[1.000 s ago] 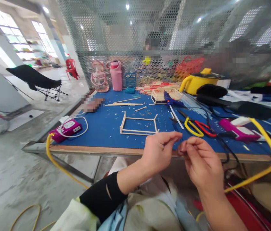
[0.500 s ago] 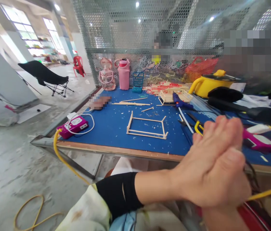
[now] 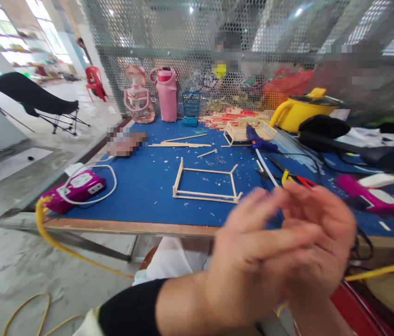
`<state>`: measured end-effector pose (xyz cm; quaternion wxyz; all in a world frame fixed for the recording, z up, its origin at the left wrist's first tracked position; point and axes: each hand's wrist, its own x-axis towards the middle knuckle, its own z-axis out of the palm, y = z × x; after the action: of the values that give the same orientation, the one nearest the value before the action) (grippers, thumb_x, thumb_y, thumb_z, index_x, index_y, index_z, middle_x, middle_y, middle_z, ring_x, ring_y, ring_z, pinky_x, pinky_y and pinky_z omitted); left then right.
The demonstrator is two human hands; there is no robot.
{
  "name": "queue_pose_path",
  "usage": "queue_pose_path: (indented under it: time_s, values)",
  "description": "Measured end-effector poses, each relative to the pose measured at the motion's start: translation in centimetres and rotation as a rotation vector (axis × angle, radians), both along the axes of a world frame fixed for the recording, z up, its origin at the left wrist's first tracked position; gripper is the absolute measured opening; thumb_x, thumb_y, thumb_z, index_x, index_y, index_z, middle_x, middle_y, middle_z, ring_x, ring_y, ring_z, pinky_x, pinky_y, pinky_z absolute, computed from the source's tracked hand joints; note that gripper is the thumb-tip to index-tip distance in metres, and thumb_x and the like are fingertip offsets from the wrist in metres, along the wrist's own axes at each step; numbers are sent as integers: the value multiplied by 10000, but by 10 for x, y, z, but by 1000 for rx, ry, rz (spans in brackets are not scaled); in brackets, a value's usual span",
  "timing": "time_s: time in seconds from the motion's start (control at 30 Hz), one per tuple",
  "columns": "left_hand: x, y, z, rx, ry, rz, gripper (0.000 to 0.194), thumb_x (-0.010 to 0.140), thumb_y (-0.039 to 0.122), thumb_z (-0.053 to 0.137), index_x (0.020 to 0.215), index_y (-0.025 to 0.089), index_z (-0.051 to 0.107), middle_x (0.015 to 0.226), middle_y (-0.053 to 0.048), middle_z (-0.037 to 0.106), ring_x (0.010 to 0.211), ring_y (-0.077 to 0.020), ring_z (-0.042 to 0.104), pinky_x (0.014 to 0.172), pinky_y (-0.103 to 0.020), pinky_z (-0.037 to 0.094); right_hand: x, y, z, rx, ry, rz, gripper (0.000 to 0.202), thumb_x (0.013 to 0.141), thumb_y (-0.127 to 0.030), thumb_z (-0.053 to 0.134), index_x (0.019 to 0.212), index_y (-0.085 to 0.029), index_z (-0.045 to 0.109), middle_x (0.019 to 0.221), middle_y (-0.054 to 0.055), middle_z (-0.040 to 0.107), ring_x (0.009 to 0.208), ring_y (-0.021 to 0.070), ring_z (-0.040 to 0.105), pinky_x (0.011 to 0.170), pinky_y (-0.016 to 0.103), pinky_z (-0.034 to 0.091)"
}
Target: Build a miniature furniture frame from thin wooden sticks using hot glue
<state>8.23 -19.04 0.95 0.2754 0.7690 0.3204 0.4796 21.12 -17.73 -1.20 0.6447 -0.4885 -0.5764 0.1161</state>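
Observation:
My left hand [image 3: 249, 261] and my right hand [image 3: 326, 238] are close together over the table's front edge at the right, blurred by motion. Their palms face each other with the fingers overlapping in view, and no object shows between them. To their left, a rectangular frame of thin wooden sticks [image 3: 205, 198] with short uprights lies on the blue table top [image 3: 141, 186]. Behind it are loose sticks [image 3: 183, 145]. A blue glue gun [image 3: 260, 142] rests against a small wooden stick structure [image 3: 233, 133] further back.
Pliers with yellow and red handles [image 3: 287, 177] lie just beyond my hands. A magenta power strip [image 3: 78, 189] with cables is at the left, a yellow pot [image 3: 305, 114] back right. Bottles [image 3: 167, 98] stand near the mesh [image 3: 169, 42].
My hands were clasped, one over the other; now they have come partly apart and sit lower and further left. The view has shifted, while the stick frame stays on the table.

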Motion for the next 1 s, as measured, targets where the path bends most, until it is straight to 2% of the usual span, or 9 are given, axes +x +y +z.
queue_pose_path:
  time_s: [0.07, 0.17, 0.2, 0.27, 0.33, 0.47, 0.67, 0.8, 1.0]
  values:
    - [-43, 18, -6, 34, -91, 311, 358, 855, 394, 585, 1204, 312, 588, 1402, -52, 492, 1295, -288, 446, 1052, -505, 427, -2, 12, -4, -51, 69, 18, 331, 895, -293, 501, 1226, -295, 499, 1129, 83, 638, 984, 221, 645, 869, 443, 522]
    - [-101, 34, -27, -12, -64, 703, 540, 875, 328, 565, 1385, 317, 391, 1367, -62, 515, 1208, -248, 525, 983, -434, 485, 6, 22, -14, -262, -207, -34, 255, 862, -220, 536, 1112, -246, 582, 1012, 65, 702, 931, 214, 667, 844, 408, 531]
    - [-114, 37, -33, -36, 37, 786, 514, 861, 331, 583, 1354, 308, 440, 1283, -57, 581, 1152, -246, 563, 967, -435, 488, 8, 23, -18, -303, -319, -64, 244, 856, -212, 537, 1089, -240, 601, 999, 64, 714, 941, 223, 668, 849, 410, 528]
    - [-129, 39, -43, -55, 308, 866, 345, 836, 353, 612, 1177, 295, 608, 1140, -49, 657, 1056, -266, 606, 920, -464, 491, 10, 24, -23, -290, -482, -117, 229, 853, -197, 531, 1054, -234, 634, 995, 66, 724, 950, 232, 669, 854, 413, 526]
    - [-130, 40, -47, -36, 477, 856, 224, 849, 359, 592, 1040, 280, 676, 1035, -50, 696, 988, -274, 630, 870, -473, 494, 8, 23, -25, -218, -562, -146, 212, 860, -181, 518, 1007, -220, 665, 1002, 72, 724, 954, 228, 666, 866, 407, 524]
    - [-116, 42, -44, -4, 595, 798, 226, 876, 361, 547, 1026, 266, 686, 989, -59, 723, 953, -292, 643, 816, -486, 482, 3, 25, -28, -134, -612, -145, 217, 857, -139, 514, 971, -185, 694, 986, 82, 728, 966, 220, 655, 885, 400, 519]
    - [-113, 44, -44, -1, 586, 757, 237, 881, 342, 534, 1029, 255, 697, 1014, -68, 721, 962, -307, 635, 806, -482, 462, 3, 28, -30, -111, -707, -140, 225, 850, -129, 515, 967, -162, 705, 963, 87, 733, 921, 234, 650, 836, 423, 519]
    - [-114, 46, -46, -16, 549, 751, 212, 864, 340, 559, 1004, 280, 705, 1000, -42, 724, 949, -285, 627, 810, -452, 463, 4, 29, -30, -135, -702, -139, 229, 854, -154, 511, 965, -175, 709, 980, 84, 731, 929, 240, 648, 830, 431, 518]
    - [-109, 47, -46, -4, 555, 772, 205, 871, 309, 550, 961, 250, 724, 996, -34, 723, 923, -242, 607, 843, -415, 453, 6, 31, -32, -89, -762, -182, 216, 859, -189, 518, 945, -177, 716, 956, 81, 734, 916, 242, 655, 809, 413, 519]
